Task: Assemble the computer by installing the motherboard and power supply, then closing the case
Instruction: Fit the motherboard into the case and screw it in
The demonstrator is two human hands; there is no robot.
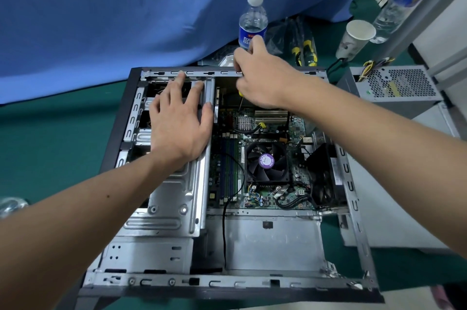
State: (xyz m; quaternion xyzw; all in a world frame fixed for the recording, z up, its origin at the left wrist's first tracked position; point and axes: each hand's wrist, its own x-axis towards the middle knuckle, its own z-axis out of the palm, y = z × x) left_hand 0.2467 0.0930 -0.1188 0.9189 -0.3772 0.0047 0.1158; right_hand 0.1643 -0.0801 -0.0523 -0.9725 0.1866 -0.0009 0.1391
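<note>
We have the green, densely populated motherboard [262,158] already lying inside the open grey steel computer case [161,282], its black fan and finned heatsink upright at the middle. We judge it is being screwed down now: our right hand [262,77] is curled round a screwdriver with a yellow-and-black handle [241,97], the thin shaft pointing down at the board's far edge. The tip is hidden by the hand's shadow, so we cannot say for sure that it sits in a screw.

Our left hand [180,122] lies spread, fingers straight, pressing flat on the stamped silver drive cage [164,198] to steady the case.

Still to do, as we read it: the boxy grey power supply with its perforated honeycomb grille [399,84] stands outside the case on the right, coloured wires trailing from it, and the bare sheet-metal bay at the case's near corner waits empty. A pale flat panel [394,208] beside the case may be the side cover, not yet fitted.

Beyond stand a clear plastic water bottle with a blue label [252,21] and a white paper cup [356,39], on green matting [50,145].
</note>
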